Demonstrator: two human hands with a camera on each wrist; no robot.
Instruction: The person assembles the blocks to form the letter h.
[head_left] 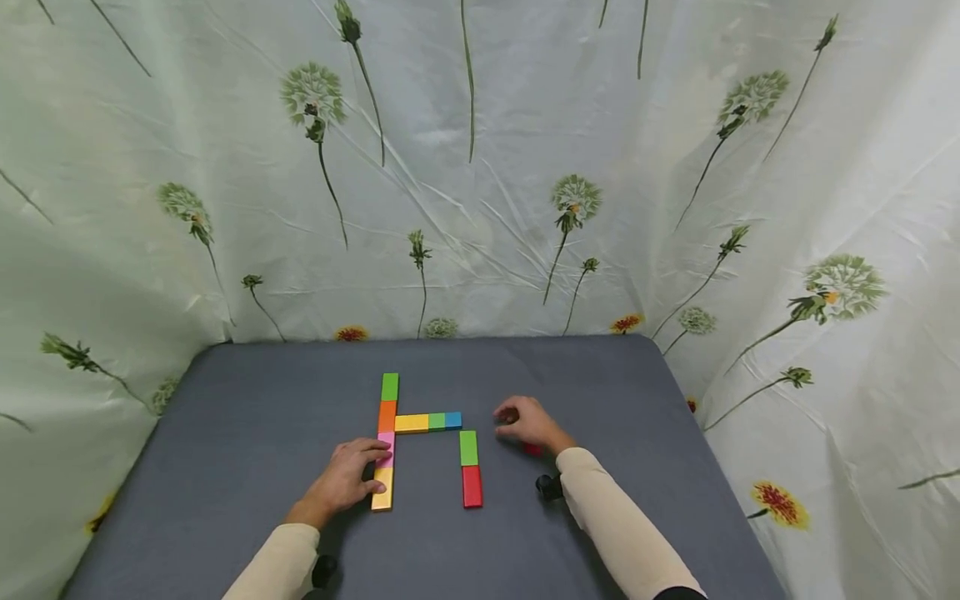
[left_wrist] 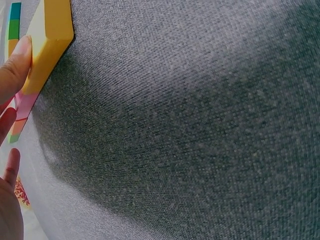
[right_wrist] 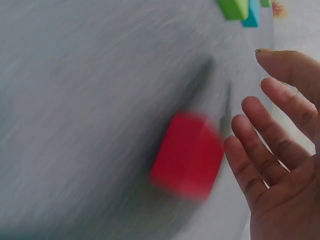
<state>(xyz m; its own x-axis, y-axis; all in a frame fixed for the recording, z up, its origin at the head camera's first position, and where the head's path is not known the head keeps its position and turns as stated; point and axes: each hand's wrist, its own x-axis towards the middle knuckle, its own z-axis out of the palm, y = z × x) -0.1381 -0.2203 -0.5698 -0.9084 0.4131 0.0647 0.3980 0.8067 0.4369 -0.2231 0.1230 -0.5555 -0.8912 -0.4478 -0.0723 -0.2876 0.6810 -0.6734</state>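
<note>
Two hands: left hand (head_left: 347, 479) fingers flat on yellow block (head_left: 382, 489), right hand (head_left: 528, 422) fingers relaxed beside red block (right_wrist: 187, 155).

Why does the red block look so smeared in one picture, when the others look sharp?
Right wrist view: motion blur smears the red block beside the open right hand. Left wrist view: sharp cloth weave, soft shadow. Head view: even light, edges bowed.

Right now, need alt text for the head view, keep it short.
Two hands work over coloured blocks on a grey table. The left hand rests its fingers on a tall column of blocks; the right hand hovers over a small red block. A dandelion-print curtain surrounds the table.
</note>
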